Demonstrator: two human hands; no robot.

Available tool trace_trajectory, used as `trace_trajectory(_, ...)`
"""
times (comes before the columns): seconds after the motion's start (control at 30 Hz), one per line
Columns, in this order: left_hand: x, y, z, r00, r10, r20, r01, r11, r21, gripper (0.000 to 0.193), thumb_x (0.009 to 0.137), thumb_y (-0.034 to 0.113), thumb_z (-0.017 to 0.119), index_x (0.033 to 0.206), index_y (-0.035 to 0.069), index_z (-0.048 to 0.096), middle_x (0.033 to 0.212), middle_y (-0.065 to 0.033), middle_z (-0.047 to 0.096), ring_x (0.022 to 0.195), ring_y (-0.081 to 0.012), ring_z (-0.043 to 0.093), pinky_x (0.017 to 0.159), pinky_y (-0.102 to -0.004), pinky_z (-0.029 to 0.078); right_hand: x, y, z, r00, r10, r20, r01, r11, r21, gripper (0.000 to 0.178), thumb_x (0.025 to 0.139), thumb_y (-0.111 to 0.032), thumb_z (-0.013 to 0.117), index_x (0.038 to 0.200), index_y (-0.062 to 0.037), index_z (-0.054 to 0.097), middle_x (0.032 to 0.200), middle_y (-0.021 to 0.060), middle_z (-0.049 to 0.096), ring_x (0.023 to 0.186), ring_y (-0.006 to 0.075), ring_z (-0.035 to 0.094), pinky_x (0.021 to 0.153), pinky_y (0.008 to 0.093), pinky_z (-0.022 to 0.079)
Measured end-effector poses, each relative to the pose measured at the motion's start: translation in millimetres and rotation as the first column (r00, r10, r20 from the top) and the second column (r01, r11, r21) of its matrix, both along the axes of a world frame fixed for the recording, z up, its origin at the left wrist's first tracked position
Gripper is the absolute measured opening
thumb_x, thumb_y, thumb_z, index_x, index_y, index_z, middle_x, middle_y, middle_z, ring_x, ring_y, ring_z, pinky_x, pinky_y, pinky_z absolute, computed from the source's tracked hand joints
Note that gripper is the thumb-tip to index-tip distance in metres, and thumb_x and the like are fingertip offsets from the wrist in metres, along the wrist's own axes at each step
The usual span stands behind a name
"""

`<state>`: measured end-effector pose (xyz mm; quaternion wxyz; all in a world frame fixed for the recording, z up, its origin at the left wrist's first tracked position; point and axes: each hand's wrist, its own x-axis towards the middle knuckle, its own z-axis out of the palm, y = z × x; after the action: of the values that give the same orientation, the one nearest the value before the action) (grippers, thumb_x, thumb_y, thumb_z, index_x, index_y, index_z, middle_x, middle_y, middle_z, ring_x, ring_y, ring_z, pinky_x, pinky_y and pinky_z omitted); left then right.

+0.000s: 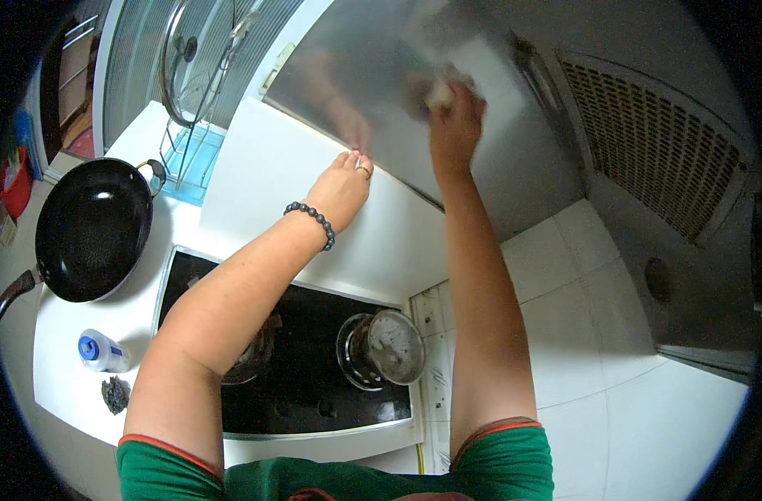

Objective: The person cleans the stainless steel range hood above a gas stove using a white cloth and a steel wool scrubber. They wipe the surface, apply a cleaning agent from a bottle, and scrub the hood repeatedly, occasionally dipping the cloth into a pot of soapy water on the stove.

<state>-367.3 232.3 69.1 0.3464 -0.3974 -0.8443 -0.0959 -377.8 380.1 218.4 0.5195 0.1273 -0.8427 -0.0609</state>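
Observation:
My right hand (458, 125) is raised against a shiny steel panel (523, 134), fingers closed round a pale wad, perhaps a cloth or sponge (439, 94). Most of that wad is covered by the fingers, and the area is slightly blurred. Dull, smeary reflections of both hands show in the steel. My left hand (343, 185), with a ring and a dark bead bracelet, reaches to the panel's lower edge. Its fingers are stretched out, and their tips touch where the steel meets a white surface (314, 138).
Below my arms lies a black cooktop (297, 401) with a round metal burner piece (396, 346). On the left counter are a black wok (94, 230), a white bottle with blue cap (105, 351) and a dark scouring pad (114, 394). A perforated vent grille (648, 138) is at right.

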Motion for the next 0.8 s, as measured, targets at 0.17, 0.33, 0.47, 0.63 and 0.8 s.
trace_trajectory(0.17,3.3,4.8,1.9,0.998,-0.056,0.009,0.056,0.998,0.015,0.04,0.083,0.006,0.05,0.12,-0.009,0.049,0.126,-0.0177,0.051,0.121,-0.0275,0.047,0.104,-0.0344,0.035,71.1,124.5,18.3,0.962,-0.269,0.049,0.261,0.85,-0.458,0.03,0.08,-0.008,0.063,0.106,0.0044,0.057,0.107,0.0225,0.059,0.091,0.0323,0.061,0.073,0.0396,0.052)
trace_trajectory(0.33,9.7,9.6,3.6,0.999,-0.025,0.041,0.025,1.0,0.004,0.041,0.082,0.004,0.05,0.121,-0.008,0.049,0.128,-0.0183,0.049,0.122,-0.0284,0.046,0.105,-0.0353,0.034,8.9,4.8,21.4,0.988,-0.092,-0.123,0.072,0.984,-0.163,0.029,0.077,-0.002,0.061,0.106,0.0003,0.058,0.108,0.0172,0.057,0.097,0.0303,0.056,0.082,0.0392,0.048)
trace_trajectory(0.47,-0.6,-7.0,-1.5,0.98,-0.098,0.171,0.075,0.988,0.133,0.04,0.082,0.003,0.049,0.121,-0.004,0.05,0.126,-0.0159,0.05,0.125,-0.0278,0.044,0.106,-0.0368,0.033,-5.1,-47.8,10.0,0.998,-0.008,0.068,0.017,0.992,-0.123,0.023,0.081,-0.01,0.06,0.102,-0.0026,0.055,0.108,0.0178,0.053,0.104,0.0343,0.051,0.083,0.0425,0.048)
trace_trajectory(0.63,8.0,23.8,1.2,0.99,-0.113,0.089,0.101,0.986,0.129,0.037,0.083,0.003,0.048,0.119,-0.003,0.052,0.126,-0.0145,0.05,0.124,-0.0273,0.045,0.106,-0.0374,0.034,77.5,123.6,31.9,0.948,-0.235,0.215,0.31,0.84,-0.447,0.034,0.073,-0.008,0.066,0.105,0.0002,0.057,0.101,0.0212,0.062,0.091,0.0352,0.06,0.078,0.0425,0.049)
trace_trajectory(0.8,-0.1,0.5,-5.0,0.992,-0.041,0.12,0.028,0.994,0.105,0.036,0.082,0.002,0.048,0.117,-0.003,0.054,0.123,-0.0149,0.052,0.123,-0.0279,0.045,0.105,-0.0364,0.035,128.4,73.1,66.7,0.971,0.232,0.054,-0.105,0.621,-0.776,0.028,0.073,-0.007,0.066,0.097,-0.0017,0.052,0.094,0.0105,0.056,0.084,0.0238,0.059,0.072,0.0356,0.051)
